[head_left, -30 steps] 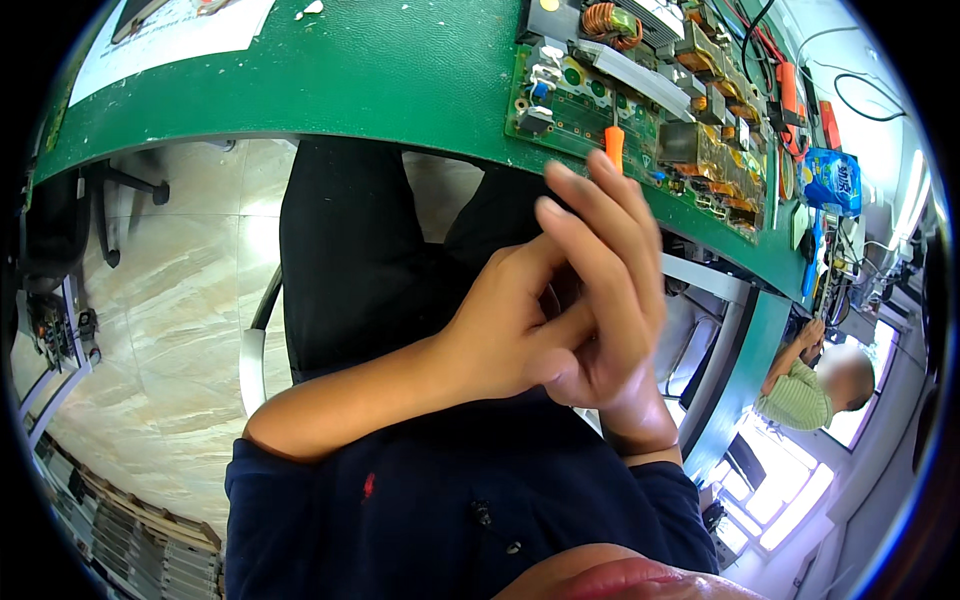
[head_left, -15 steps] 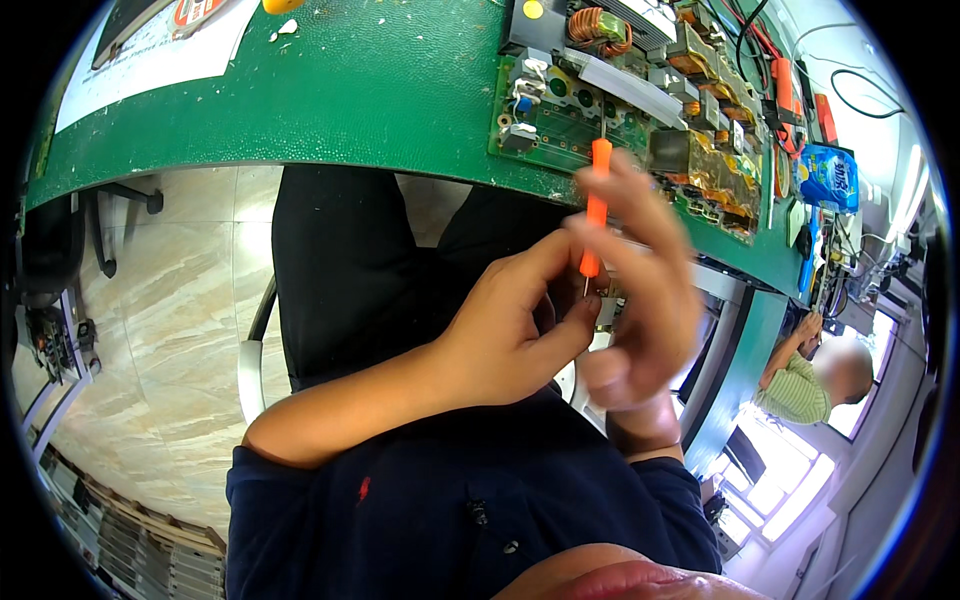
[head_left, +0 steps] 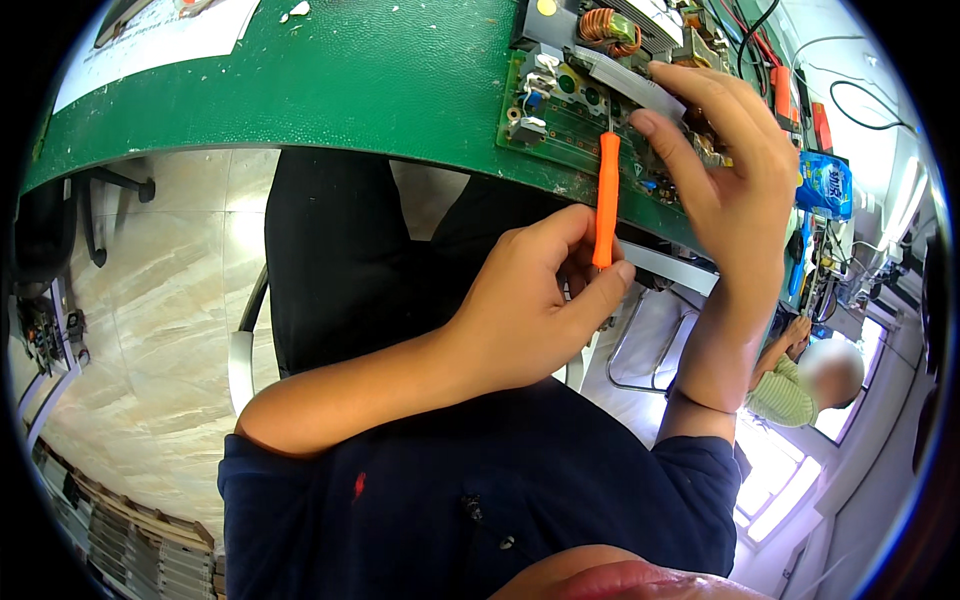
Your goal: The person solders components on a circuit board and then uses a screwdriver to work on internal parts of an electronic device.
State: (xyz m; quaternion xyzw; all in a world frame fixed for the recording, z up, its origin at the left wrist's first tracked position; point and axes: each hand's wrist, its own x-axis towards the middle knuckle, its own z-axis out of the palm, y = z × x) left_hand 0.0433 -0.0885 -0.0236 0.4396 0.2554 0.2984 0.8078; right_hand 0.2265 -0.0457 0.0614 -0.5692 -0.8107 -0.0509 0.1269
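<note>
Orange plastic makes up the handle of the single screwdriver (head_left: 607, 200), long, slim and ridged, with a thin dark shaft at its upper end. It stands nearly upright in the view, past the near edge of the bench (head_left: 350, 90), its upper part overlapping one green circuit board (head_left: 570, 140). The left hand (head_left: 535, 300) has its grip closed on the lower end, between bent fingers and thumb. The right hand (head_left: 740, 190) has its grip open, thumb and forefinger parted over the board beside one pale metal bar (head_left: 630, 82); whether they touch it, I cannot tell. No writing shows on the orange handle. One blue packet (head_left: 825, 187) on the right bears bold white lettering, and one white sheet of paper (head_left: 150, 50) at upper left has dark print, too small to read. One round yellow sticker (head_left: 547, 6) marks a dark block by the board. One copper coil (head_left: 610, 32) sits near it. One other person (head_left: 785, 395), in a striped green shirt, is well apart at far right.
</note>
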